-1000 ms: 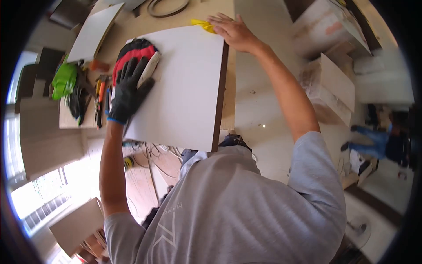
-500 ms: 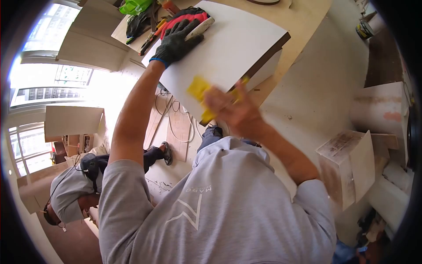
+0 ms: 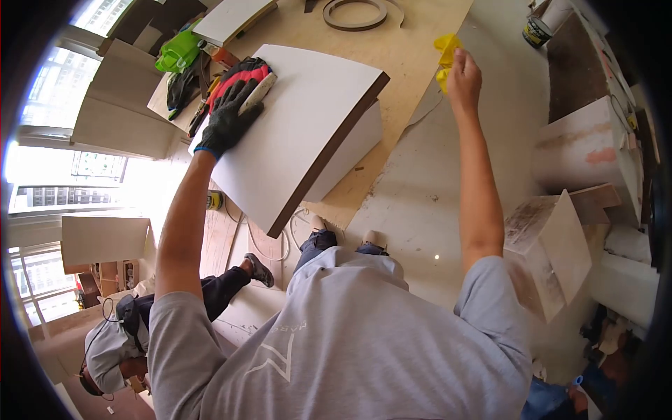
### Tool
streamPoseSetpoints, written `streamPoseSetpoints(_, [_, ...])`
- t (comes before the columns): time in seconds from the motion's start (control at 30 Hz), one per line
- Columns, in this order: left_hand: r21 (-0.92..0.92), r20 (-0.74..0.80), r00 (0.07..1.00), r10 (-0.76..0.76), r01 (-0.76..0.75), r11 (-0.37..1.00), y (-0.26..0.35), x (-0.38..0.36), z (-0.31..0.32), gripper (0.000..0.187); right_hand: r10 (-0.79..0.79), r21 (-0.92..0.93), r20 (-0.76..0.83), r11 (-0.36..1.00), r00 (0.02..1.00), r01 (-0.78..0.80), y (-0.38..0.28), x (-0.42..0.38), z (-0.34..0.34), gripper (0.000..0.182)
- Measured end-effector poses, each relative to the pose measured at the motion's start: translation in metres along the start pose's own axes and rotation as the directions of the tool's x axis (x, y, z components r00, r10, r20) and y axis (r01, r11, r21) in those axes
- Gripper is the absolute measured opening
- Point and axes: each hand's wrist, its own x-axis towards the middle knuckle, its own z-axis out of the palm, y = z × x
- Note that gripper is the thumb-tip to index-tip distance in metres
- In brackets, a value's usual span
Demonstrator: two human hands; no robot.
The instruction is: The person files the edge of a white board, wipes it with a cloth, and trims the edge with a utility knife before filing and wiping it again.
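My left hand (image 3: 234,120), in a dark work glove with a blue cuff, lies with fingers stretched out on the white panel (image 3: 301,119) near its left edge. A pale, elongated piece (image 3: 257,94) lies against its thumb side, and a red and black glove (image 3: 246,72) is just beyond the fingers. The panel has a dark brown edge (image 3: 329,154). My bare right hand (image 3: 463,78) is raised out to the right, away from the panel, closed on a crumpled yellow cloth (image 3: 445,56).
Under the panel is a wooden worktable (image 3: 420,28) with a roll of edge banding (image 3: 355,12) at its far side. A green bag (image 3: 178,50) sits to the left. Another person (image 3: 115,350) bends at lower left. A pale box (image 3: 546,252) stands on the right.
My right hand has moved from the panel's near right edge out to the far right with the yellow cloth. My left hand stays on the panel while the view has shifted.
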Motion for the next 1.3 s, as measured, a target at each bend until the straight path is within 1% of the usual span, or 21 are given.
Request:
streamPoseSetpoints(0.07, [-0.003,0.014,1.0,-0.025,0.025,1.0,0.005,-0.003,-0.005,0.07,-0.023,0.233,-0.059,0.972,0.998,0.036,-0.034,-0.031,-0.002,0.037])
streamPoseSetpoints(0.1, [0.005,0.024,0.999,-0.047,0.047,0.999,0.011,-0.003,-0.01,0.069,-0.186,0.151,-0.003,0.971,0.983,0.184,-0.055,-0.057,0.003,0.035])
streamPoseSetpoints(0.13, [0.011,0.027,0.999,-0.036,0.036,0.999,0.011,-0.005,-0.009,0.069,-0.346,0.372,-0.004,0.87,0.938,0.323,-0.081,-0.09,0.02,0.031])
streamPoseSetpoints(0.17, [0.017,0.028,0.999,-0.022,0.022,1.0,0.01,-0.005,-0.009,0.068,-0.466,0.374,0.148,0.843,0.872,0.386,-0.1,-0.126,0.03,0.031])
streamPoseSetpoints(0.2, [0.021,0.023,1.0,-0.006,0.006,1.0,0.009,-0.002,-0.009,0.068,-0.673,0.202,0.284,0.738,0.683,0.644,-0.114,-0.157,0.038,0.048])
streamPoseSetpoints(0.23, [0.024,0.02,1.0,0.014,-0.015,1.0,0.007,-0.001,-0.008,0.067,-0.712,-0.036,0.499,0.553,0.494,0.833,-0.127,-0.202,0.051,0.047])
streamPoseSetpoints(0.33, [0.027,0.007,0.999,0.045,-0.046,0.999,0.004,0.0,-0.008,0.066,-0.808,0.348,0.448,0.552,0.382,0.758,-0.161,-0.252,0.043,0.041])
streamPoseSetpoints(0.37, [0.026,0.006,0.999,0.038,-0.038,0.999,0.005,-0.001,-0.009,0.065,-0.837,0.375,0.454,0.491,0.306,0.786,-0.15,-0.241,0.049,0.043])
streamPoseSetpoints(0.47, [0.05,0.016,1.0,0.0,-0.001,0.999,0.013,0.0,-0.011,0.066,-0.748,0.118,0.48,0.573,0.458,0.811,-0.104,-0.17,0.041,0.043])
streamPoseSetpoints(0.57, [0.022,0.018,0.999,-0.031,0.031,0.999,0.015,-0.005,-0.012,0.067,-0.779,0.037,0.332,0.574,0.531,0.818,-0.053,-0.086,0.047,0.039])
streamPoseSetpoints(0.67, [0.01,0.019,0.999,-0.034,0.033,0.999,0.006,-0.001,-0.001,0.069,-0.479,-0.077,0.43,0.825,0.765,0.56,-0.026,-0.028,0.051,0.028])
streamPoseSetpoints(0.73, [0.027,0.014,0.999,-0.029,0.028,0.999,0.001,0.001,0.002,0.071,-0.193,-0.111,0.299,0.966,0.934,0.235,-0.054,-0.013,0.039,0.03])
streamPoseSetpoints(0.77, [-0.005,-0.006,0.999,-0.038,0.038,0.999,0.001,-0.001,0.003,0.074,-0.253,-0.017,0.214,0.965,0.943,0.263,-0.073,-0.01,0.039,0.029])
streamPoseSetpoints(0.83, [-0.034,-0.006,0.998,-0.056,0.056,0.998,0.007,-0.002,-0.002,0.073,-0.323,0.166,0.049,0.936,0.945,0.312,-0.122,-0.034,0.044,0.028])
streamPoseSetpoints(0.9, [-0.057,-0.013,0.995,-0.097,0.096,0.994,0.019,-0.005,-0.005,0.073,-0.619,0.317,0.027,0.75,0.785,0.581,-0.152,-0.065,0.071,0.024])
streamPoseSetpoints(0.93, [-0.044,-0.036,0.994,-0.102,0.1,0.994,0.015,-0.005,0.0,0.074,-0.694,0.398,0.102,0.685,0.713,0.61,-0.161,-0.082,0.09,0.024])
streamPoseSetpoints(0.97, [-0.06,-0.057,0.997,-0.059,0.055,0.997,0.002,-0.003,0.011,0.073,-0.642,0.286,0.449,0.762,0.622,0.58,-0.163,-0.096,0.096,0.027])
streamPoseSetpoints(1.0, [-0.032,-0.069,0.997,-0.031,0.029,0.999,-0.011,0.001,0.024,0.072,-0.512,0.033,0.731,0.687,0.452,0.726,-0.155,-0.11,0.108,0.036])
streamPoseSetpoints(1.13, [-0.146,-0.06,0.993,-0.1,0.091,0.985,0.011,-0.006,0.004,0.071,-0.518,0.105,0.632,0.794,0.576,0.599,-0.172,-0.133,0.099,0.05])
streamPoseSetpoints(1.27, [-0.186,-0.205,0.977,-0.055,0.016,0.982,0.01,-0.006,0.012,0.06,-0.59,0.13,0.578,0.749,0.564,0.65,-0.198,-0.113,0.104,0.055])
streamPoseSetpoints(1.3, [-0.09,-0.271,0.962,0.034,-0.06,0.994,0.02,-0.007,0.002,0.056,-0.585,0.088,0.603,0.725,0.543,0.683,-0.201,-0.107,0.11,0.058])
